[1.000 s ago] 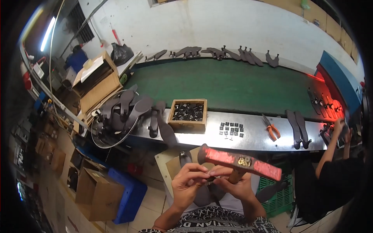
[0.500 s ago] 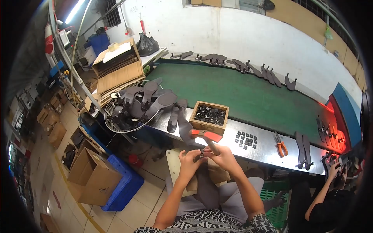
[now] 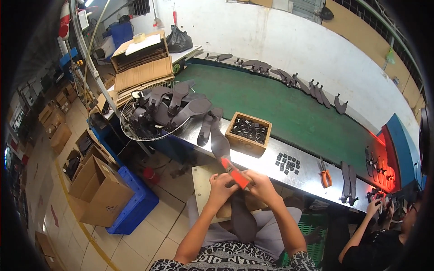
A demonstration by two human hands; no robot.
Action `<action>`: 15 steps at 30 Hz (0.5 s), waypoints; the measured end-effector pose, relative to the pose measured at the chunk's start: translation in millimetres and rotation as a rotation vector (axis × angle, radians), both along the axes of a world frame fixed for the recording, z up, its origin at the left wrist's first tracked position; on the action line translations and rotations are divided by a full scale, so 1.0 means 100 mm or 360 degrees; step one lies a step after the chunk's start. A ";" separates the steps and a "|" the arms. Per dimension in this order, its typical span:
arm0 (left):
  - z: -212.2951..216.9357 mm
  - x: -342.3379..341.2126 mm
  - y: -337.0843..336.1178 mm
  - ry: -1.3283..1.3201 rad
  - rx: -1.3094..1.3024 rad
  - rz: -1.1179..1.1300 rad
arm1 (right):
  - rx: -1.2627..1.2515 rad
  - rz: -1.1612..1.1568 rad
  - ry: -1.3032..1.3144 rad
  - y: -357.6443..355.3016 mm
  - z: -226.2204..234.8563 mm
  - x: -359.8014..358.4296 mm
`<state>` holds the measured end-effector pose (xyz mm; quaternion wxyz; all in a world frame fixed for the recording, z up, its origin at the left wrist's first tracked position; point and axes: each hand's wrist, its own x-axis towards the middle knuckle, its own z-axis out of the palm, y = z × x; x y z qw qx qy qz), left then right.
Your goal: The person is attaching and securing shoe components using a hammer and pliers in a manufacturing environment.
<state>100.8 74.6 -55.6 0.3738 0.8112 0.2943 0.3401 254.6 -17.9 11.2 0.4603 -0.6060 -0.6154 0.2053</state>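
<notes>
A dark grey shoe sole lies lengthwise over my lap, its wide end toward me. At its far end the fingers of my left hand are closed around it, partly hidden by the hammer. My right hand is closed on a hammer with a red-orange head, which hovers just over my left fingertips. Beyond the hands, another sole rests on the metal table edge. To its right stands a wooden box filled with small black pieces. Several small black square pieces are laid out in rows.
Left of the box, a wire basket is heaped with dark soles. Orange-handled pliers and a pair of soles lie farther right. A green belt runs behind. A co-worker's hands work beside a red-lit machine.
The hammer head has swung down and turned, from lying sideways above the hands to pointing toward me over my left fingers. The view has shifted slightly.
</notes>
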 end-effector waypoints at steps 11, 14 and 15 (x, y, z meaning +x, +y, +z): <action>0.14 0.02 0.02 -0.0347 -0.0363 -0.0157 | 0.0151 -0.0264 -0.0029 -0.21 0.11 -0.14; 0.07 0.03 0.10 -0.0365 -0.0169 -0.0244 | 0.0005 -0.0405 0.0582 -0.52 0.30 -0.30; 0.10 0.04 0.10 -0.0333 -0.0146 -0.0238 | 0.0038 -0.0478 0.0510 -0.62 0.35 -0.33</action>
